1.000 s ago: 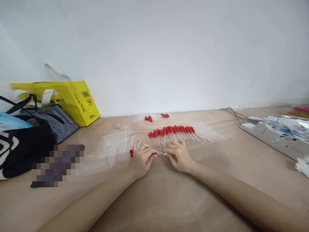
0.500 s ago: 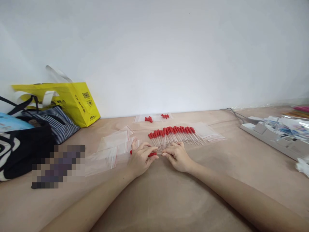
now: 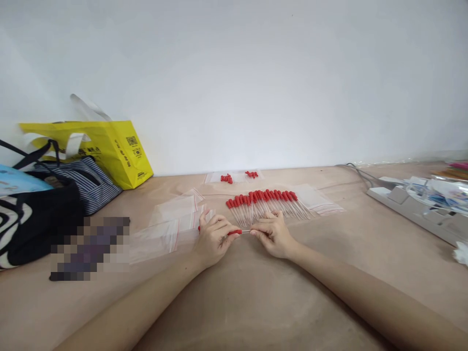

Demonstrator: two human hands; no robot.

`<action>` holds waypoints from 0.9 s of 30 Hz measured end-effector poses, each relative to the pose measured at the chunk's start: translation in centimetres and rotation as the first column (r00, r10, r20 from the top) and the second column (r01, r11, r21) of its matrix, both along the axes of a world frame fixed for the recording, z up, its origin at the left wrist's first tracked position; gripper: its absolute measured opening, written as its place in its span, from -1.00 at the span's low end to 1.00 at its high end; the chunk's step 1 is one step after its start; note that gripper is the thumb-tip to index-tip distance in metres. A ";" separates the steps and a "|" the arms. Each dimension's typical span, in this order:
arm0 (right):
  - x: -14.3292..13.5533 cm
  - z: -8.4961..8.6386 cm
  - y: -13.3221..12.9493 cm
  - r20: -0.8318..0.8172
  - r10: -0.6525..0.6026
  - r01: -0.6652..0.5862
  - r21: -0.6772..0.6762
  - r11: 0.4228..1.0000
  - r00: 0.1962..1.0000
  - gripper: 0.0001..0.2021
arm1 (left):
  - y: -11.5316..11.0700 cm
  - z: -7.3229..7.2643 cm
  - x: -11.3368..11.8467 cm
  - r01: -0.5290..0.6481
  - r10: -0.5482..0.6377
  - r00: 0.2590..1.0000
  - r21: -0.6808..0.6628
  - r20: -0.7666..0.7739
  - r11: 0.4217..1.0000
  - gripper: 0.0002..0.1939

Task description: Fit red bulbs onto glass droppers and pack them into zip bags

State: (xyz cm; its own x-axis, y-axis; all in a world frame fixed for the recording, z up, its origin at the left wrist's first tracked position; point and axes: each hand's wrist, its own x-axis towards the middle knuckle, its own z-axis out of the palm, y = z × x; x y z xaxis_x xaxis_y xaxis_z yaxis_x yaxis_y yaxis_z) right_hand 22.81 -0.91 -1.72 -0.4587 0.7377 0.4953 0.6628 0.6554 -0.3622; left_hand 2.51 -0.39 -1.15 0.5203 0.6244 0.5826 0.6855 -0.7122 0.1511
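Over the near middle of the table, my left hand (image 3: 215,239) pinches a red rubber bulb (image 3: 236,232) between thumb and fingers. My right hand (image 3: 272,235) grips a thin clear dropper tube (image 3: 246,231), which reaches from its fingertips to the bulb. Whether the tube sits inside the bulb is too small to tell. Another bit of red shows behind my left hand, mostly hidden. Just beyond my hands lies a fanned row of droppers (image 3: 263,200), red bulbs away from me and clear tips towards me.
Clear zip bags (image 3: 161,234) lie left of my hands, another bag (image 3: 318,200) right of the row. Near the wall, a bag (image 3: 210,178) lies with red-bulbed droppers. A yellow bag (image 3: 139,165) and striped pouch (image 3: 82,180) stand left; a pale tray (image 3: 402,204) lies right.
My right hand has shifted slightly right, away from my left hand, and more of the clear tube shows between them. My left hand keeps its pinch on the red bulb.
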 end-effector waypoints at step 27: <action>-4.5 0.9 3.8 0.006 -0.413 0.401 -0.255 0.880 0.911 -0.76 | 5.6 3.2 -7.0 -0.050 -0.019 0.987 -0.422 -0.158 0.905 -0.76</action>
State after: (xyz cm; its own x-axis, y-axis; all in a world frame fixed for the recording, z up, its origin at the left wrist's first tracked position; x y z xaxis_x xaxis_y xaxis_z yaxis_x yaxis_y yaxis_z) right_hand 18.29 2.88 -0.86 -0.0728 0.9549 0.2880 0.8302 0.2180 -0.5130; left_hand -4.54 5.25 2.02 0.5706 0.8025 0.1743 0.7351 -0.5937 0.3273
